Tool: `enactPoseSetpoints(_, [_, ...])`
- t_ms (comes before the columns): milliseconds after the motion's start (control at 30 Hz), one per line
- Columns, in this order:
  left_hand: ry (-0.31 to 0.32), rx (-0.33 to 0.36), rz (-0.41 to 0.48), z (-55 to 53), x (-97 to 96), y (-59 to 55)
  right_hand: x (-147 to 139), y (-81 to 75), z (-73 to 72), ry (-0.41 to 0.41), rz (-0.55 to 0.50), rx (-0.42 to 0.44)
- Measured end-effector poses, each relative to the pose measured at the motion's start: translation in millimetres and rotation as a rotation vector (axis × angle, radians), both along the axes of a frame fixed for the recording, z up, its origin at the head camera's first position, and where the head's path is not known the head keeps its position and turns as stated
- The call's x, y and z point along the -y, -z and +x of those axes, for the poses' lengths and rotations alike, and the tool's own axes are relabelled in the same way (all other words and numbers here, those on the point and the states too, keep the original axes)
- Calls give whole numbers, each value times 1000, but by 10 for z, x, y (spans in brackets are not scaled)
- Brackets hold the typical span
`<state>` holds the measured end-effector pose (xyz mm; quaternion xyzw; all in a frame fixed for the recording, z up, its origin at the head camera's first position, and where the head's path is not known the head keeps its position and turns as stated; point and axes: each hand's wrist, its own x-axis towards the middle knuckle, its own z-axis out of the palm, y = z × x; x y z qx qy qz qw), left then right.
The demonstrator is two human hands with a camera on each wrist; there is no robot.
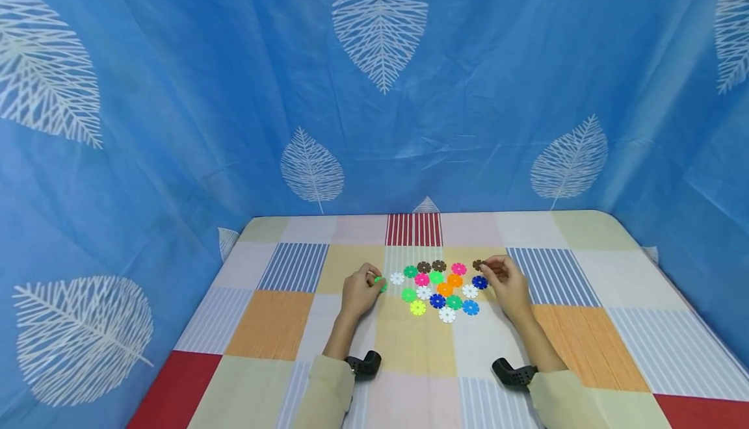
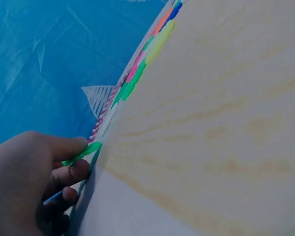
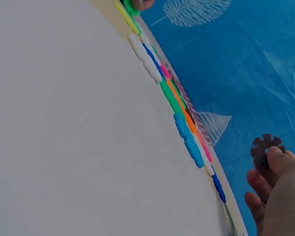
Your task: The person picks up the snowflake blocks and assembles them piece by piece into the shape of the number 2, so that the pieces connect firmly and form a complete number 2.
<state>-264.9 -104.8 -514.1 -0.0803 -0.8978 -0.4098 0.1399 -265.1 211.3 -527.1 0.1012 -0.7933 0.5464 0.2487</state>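
While right fingers (image 3: 259,182) pinch it, brown disc (image 3: 259,149) juts beyond.

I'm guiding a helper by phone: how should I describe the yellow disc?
On the patchwork tablecloth, look at the colourful discs between the left hand and right hand. At their near edge, on the left hand's side, lies the yellow disc. It is the only yellow one.
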Motion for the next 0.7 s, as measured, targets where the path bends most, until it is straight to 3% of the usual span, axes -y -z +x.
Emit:
enactPoseSetpoints(100, [23,58,108,-2,-47,-30,49,-39,26,-24,-62,-10])
enactPoseSetpoints(233, [83,185,304,24,-173,-87,129,-109,70,-72,-36,-36])
enactPoseSetpoints(467, [245,356,720,151,-546,-256,415,-413,257,-251,-87,-37])
enactPoseSetpoints(567, [280,368,804,211,-664,-333,538,-505,324,-335,-124,-29])
enactPoseSetpoints(700, [294,359,820,284,-735,-454,645,-541,378,-416,-186,-8])
